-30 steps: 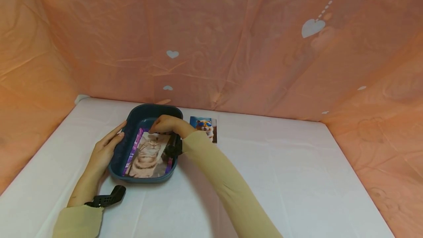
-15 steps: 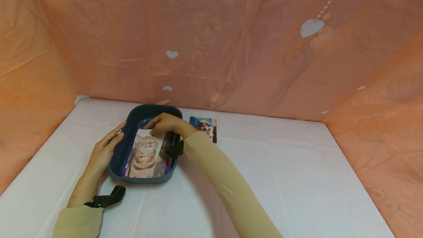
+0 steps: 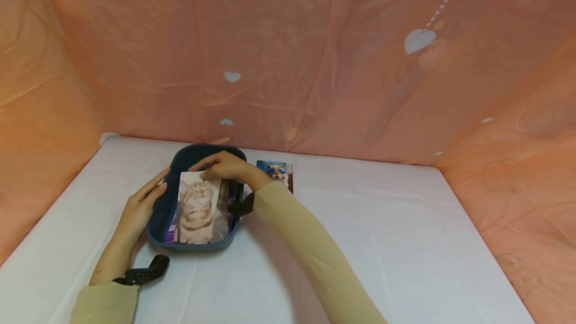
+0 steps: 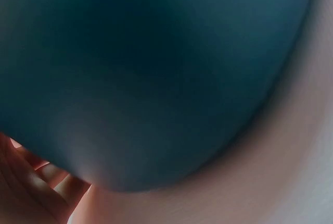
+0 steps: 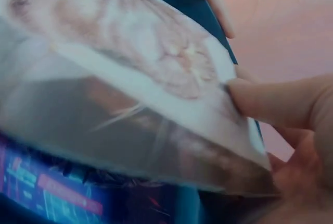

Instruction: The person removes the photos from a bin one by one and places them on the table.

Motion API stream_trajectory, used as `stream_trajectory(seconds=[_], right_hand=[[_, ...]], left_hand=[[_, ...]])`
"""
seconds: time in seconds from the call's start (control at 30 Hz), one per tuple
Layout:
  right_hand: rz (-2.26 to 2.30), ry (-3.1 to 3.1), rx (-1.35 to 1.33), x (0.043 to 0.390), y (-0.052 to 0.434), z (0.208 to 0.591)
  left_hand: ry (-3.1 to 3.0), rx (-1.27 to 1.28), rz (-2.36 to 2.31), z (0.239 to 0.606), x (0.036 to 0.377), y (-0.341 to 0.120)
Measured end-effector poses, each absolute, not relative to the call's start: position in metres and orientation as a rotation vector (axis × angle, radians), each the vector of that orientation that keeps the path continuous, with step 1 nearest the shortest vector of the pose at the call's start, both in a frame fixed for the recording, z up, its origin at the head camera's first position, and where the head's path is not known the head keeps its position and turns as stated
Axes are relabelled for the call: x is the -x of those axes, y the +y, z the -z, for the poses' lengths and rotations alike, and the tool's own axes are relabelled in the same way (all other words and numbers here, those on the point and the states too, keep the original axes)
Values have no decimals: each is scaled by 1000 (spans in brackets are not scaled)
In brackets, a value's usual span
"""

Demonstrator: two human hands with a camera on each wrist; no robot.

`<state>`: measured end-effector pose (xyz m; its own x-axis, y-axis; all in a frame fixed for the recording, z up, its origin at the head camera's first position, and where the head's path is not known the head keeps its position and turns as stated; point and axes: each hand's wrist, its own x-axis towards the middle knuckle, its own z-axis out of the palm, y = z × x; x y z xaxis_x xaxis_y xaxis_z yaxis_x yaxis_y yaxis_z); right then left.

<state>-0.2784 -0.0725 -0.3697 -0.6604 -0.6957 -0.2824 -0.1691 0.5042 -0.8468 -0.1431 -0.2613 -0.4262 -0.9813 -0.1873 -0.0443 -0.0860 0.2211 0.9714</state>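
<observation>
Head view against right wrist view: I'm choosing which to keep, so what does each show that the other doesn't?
Only the head view shows the left hand resting against the blue tub's outer wall, a second photo lying on the white table, and the pink backdrop. Only the right wrist view shows the purple printed card under the lifted photo up close. Both show the right hand pinching the cat photo over the tub.

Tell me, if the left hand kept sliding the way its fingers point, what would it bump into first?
Probably nothing new: the left hand already rests against the blue tray, fingers running along its wall.
</observation>
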Motion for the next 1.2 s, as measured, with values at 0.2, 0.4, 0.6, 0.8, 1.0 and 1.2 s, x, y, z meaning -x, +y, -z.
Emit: stream_trajectory(seconds=[0.2, 0.4, 0.6, 0.8, 1.0, 1.2], right_hand=[[1255, 2084, 735, 282, -65, 363], [1290, 2113, 775, 286, -60, 355], [1343, 2082, 746, 291, -49, 349], [1359, 2057, 755, 302, -33, 347], [1333, 2063, 729, 310, -13, 346], [1355, 2050, 733, 315, 8, 350]], left_hand=[[-2392, -248, 1843, 428, 144, -265], [-2396, -273, 1843, 430, 145, -267], [-2384, -298, 1886, 431, 146, -269], [-2343, -298, 1966, 430, 148, -270], [-2332, -319, 1995, 430, 148, -270], [-2346, -305, 1965, 430, 148, -272]])
